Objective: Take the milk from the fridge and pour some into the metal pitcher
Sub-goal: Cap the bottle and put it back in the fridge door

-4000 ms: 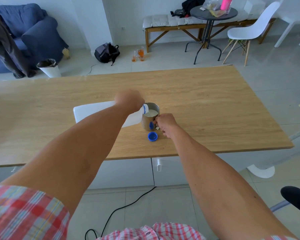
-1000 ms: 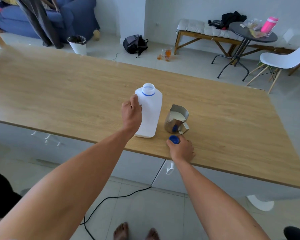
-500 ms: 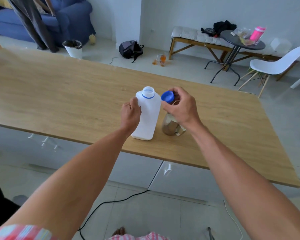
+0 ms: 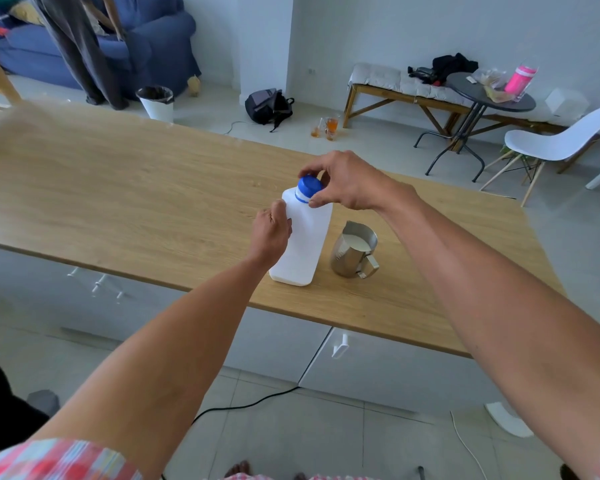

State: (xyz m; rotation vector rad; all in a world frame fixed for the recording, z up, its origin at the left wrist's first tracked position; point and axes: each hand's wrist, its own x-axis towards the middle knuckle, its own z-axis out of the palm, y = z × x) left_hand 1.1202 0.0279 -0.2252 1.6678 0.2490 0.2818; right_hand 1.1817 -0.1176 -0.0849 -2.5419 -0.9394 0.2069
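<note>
Head view showed us standing at the wooden table (image 4: 118, 188), both arms out. Nearest, our left hand (image 4: 271, 233) gripped the side of the white milk bottle (image 4: 303, 244), fingers curled round its left edge and holding it upright near the table's front edge. Just right of those fingers stood the metal pitcher (image 4: 352, 254), apart from the bottle, with milk visible inside, so we judged the pour done. Further out, our right hand (image 4: 347, 183) pinched the blue cap (image 4: 308, 187) on the bottle neck, thumb below and fingers arched over the top. We couldn't tell whether the cap was threaded tight or only seated. What was left, by our read: finish capping, and maybe return the bottle, which the task didn't ask for.
</note>
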